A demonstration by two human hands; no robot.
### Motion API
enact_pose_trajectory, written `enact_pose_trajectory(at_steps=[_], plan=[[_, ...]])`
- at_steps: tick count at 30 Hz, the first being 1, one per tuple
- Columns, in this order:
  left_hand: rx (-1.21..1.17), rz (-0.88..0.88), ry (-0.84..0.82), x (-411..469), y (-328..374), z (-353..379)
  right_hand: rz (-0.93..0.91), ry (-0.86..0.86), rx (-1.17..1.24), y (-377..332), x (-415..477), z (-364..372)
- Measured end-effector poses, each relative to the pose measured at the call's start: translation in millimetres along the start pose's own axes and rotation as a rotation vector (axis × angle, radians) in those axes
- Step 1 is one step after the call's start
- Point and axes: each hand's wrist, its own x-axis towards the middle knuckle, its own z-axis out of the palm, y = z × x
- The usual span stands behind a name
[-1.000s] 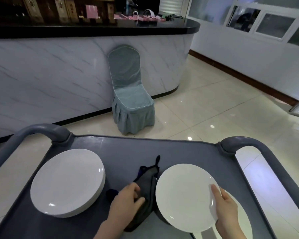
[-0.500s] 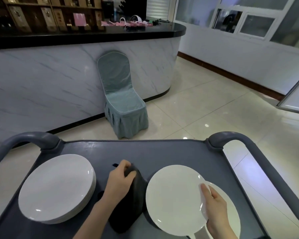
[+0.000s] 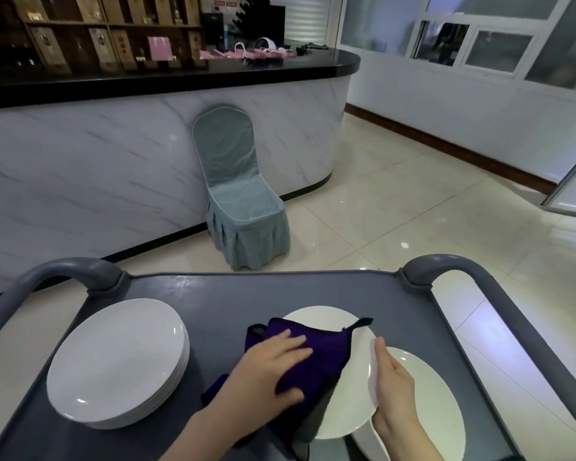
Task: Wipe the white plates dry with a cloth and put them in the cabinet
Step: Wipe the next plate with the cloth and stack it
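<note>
On the grey cart top [image 3: 213, 301] a stack of white plates [image 3: 120, 361] sits at the left. My right hand [image 3: 393, 390] grips the right rim of a single white plate [image 3: 353, 387], held tilted above another white plate [image 3: 426, 394] lying at the right. My left hand [image 3: 266, 371] presses a dark purple cloth [image 3: 316, 354] flat against the held plate's face, fingers spread. The cloth covers most of the plate's left half and hangs below it.
The cart's grey handles [image 3: 446, 264] rise at its far corners. Beyond the cart stands a blue-green covered chair [image 3: 240, 201] against a marble-fronted counter [image 3: 113, 161]. Tiled floor stretches to the right.
My left hand has carried the cloth from the cart top onto the held plate and spread it over the plate's face. My right hand keeps its hold on the rim.
</note>
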Motion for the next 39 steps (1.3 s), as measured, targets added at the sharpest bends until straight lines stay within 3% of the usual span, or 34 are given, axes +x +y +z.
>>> enact_pose_trajectory(at_steps=[3, 7, 10, 14, 16, 22, 24, 26, 29, 34, 39], plan=[[0.152, 0.065, -0.200, -6.3, 8.6, 14.0, -0.026, 0.019, 0.020, -4.1, -4.3, 4.0], [0.350, 0.160, -0.133, -4.8, 26.5, 22.8, -0.046, -0.011, -0.019, 1.6, -18.5, 19.7], [0.231, 0.117, -0.012, 7.5, 31.8, 25.8, -0.076, -0.037, -0.050, 7.0, -28.6, 28.3], [0.133, -0.181, 0.072, 23.2, 10.9, 14.8, -0.157, 0.025, -0.113, -3.4, -27.6, 25.3], [0.187, -0.235, 0.088, 17.2, 3.7, 11.7, -0.137, 0.068, -0.036, -13.3, -25.2, 20.0], [0.173, -0.005, 0.030, -5.9, 40.2, 12.7, -0.142, 0.120, 0.004, -24.5, -20.6, 23.2], [0.011, 0.025, 0.066, 0.0, 52.7, 18.1, -0.128, 0.057, -0.032, -12.5, -27.5, 29.2], [-0.032, -0.014, 0.101, 12.6, 49.2, 21.9, -0.088, -0.004, -0.025, -0.5, -34.2, 32.6], [0.113, -0.104, 0.039, 29.7, 26.9, 16.3, -0.139, -0.018, -0.068, 1.9, -36.1, 35.0], [0.192, -0.316, 0.052, 27.5, -10.0, -0.6, -0.120, 0.105, 0.009, -25.7, -27.0, 27.8], [0.309, -0.049, 0.041, -0.9, 31.4, 2.6, -0.123, 0.112, 0.022, -31.9, -18.0, 28.8]])
